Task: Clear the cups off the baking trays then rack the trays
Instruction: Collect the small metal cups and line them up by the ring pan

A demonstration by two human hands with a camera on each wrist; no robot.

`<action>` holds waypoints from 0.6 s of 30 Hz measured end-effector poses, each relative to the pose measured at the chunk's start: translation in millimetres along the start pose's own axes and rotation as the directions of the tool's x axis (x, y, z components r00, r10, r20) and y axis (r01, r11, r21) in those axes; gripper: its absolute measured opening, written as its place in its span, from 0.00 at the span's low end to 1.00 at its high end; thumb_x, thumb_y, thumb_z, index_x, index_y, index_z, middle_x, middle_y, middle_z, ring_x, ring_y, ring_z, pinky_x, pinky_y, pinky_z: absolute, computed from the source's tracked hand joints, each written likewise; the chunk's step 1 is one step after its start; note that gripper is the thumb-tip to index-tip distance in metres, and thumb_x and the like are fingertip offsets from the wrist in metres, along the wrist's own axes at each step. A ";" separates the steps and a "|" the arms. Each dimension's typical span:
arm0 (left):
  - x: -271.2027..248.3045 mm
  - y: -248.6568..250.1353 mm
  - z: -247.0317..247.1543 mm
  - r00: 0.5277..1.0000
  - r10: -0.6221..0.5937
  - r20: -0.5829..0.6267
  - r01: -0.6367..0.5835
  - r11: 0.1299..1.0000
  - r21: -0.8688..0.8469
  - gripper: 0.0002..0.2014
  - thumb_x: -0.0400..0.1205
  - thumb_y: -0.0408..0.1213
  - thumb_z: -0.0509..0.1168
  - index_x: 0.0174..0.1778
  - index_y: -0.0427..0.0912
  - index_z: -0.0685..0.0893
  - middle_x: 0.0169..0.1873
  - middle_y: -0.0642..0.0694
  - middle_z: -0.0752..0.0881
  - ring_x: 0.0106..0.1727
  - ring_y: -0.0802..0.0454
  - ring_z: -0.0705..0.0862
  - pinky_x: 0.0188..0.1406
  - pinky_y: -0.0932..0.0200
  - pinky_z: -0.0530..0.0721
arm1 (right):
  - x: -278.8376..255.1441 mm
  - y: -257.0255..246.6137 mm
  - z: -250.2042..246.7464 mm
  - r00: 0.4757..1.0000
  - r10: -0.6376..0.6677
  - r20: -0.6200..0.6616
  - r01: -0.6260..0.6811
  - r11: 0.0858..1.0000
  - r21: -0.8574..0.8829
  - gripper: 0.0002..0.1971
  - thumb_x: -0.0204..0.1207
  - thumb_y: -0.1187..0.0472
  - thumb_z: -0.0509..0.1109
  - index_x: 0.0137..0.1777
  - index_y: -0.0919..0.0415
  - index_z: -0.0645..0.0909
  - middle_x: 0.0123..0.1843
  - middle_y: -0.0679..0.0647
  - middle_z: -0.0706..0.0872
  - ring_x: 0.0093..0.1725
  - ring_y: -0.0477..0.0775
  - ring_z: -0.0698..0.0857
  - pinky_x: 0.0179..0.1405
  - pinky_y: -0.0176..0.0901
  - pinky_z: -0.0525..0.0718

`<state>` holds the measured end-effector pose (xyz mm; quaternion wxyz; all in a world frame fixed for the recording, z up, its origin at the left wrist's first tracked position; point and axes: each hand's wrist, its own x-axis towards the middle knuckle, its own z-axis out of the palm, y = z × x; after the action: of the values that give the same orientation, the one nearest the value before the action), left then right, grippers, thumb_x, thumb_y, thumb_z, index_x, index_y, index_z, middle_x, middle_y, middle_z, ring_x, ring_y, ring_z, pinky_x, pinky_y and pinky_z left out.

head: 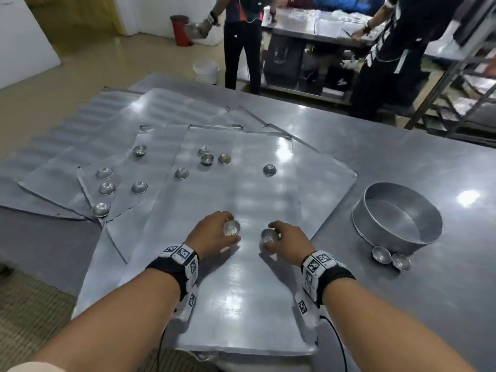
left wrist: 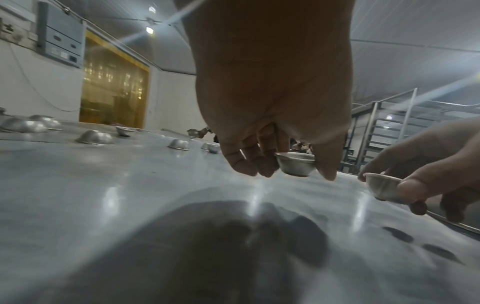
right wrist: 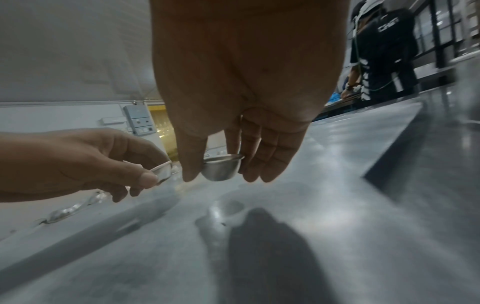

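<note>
Several flat metal baking trays lie fanned out on the steel table; the top tray (head: 241,304) is nearest me. My left hand (head: 214,232) pinches a small metal cup (head: 231,228) between thumb and fingers just above this tray; the same cup (left wrist: 294,165) shows in the left wrist view. My right hand (head: 288,237) pinches another small cup (head: 269,235), also lifted off the tray, and this cup (right wrist: 221,167) appears in the right wrist view. Several more cups stand farther back, such as one (head: 269,169) on the top tray and one (head: 107,188) on a tray to the left.
A round metal ring pan (head: 397,221) stands on the table to the right, with two cups (head: 390,257) beside it. Two people work at a far table (head: 308,30). A metal rack (head: 456,84) stands at the back right. A red bin (head: 180,29) is on the floor.
</note>
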<state>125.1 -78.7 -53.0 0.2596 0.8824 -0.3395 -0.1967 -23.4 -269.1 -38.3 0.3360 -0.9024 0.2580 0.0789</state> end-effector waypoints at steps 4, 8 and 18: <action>5.3 42.2 29.3 0.993 0.091 0.074 -0.092 0.996 0.005 0.28 0.73 0.57 0.76 0.67 0.52 0.82 0.58 0.50 0.84 0.59 0.49 0.83 0.59 0.49 0.82 | -31.3 36.8 -21.9 0.997 0.058 -0.056 -0.059 0.998 -0.010 0.31 0.72 0.46 0.80 0.74 0.53 0.79 0.66 0.54 0.88 0.62 0.56 0.86 0.60 0.45 0.82; 11.7 84.6 66.0 0.974 0.181 0.135 -0.184 0.983 0.016 0.25 0.72 0.60 0.73 0.63 0.54 0.82 0.57 0.52 0.83 0.59 0.49 0.83 0.52 0.55 0.77 | -63.7 80.2 -42.8 0.984 0.135 -0.118 -0.133 0.991 0.025 0.29 0.70 0.47 0.81 0.72 0.50 0.81 0.65 0.53 0.88 0.64 0.56 0.86 0.62 0.45 0.82; 11.2 185.4 143.5 0.910 0.345 0.229 -0.359 0.933 0.018 0.22 0.74 0.55 0.77 0.58 0.48 0.83 0.51 0.51 0.84 0.52 0.51 0.82 0.47 0.55 0.77 | -134.3 172.3 -76.0 0.913 0.342 -0.223 -0.326 0.939 0.107 0.30 0.68 0.41 0.80 0.70 0.49 0.80 0.64 0.52 0.87 0.61 0.57 0.86 0.60 0.50 0.83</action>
<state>-34.4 -250.8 -58.3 0.2245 0.7866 -0.5256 -0.2338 -229.9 -373.3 -35.5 0.3145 -0.8359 0.4494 0.0177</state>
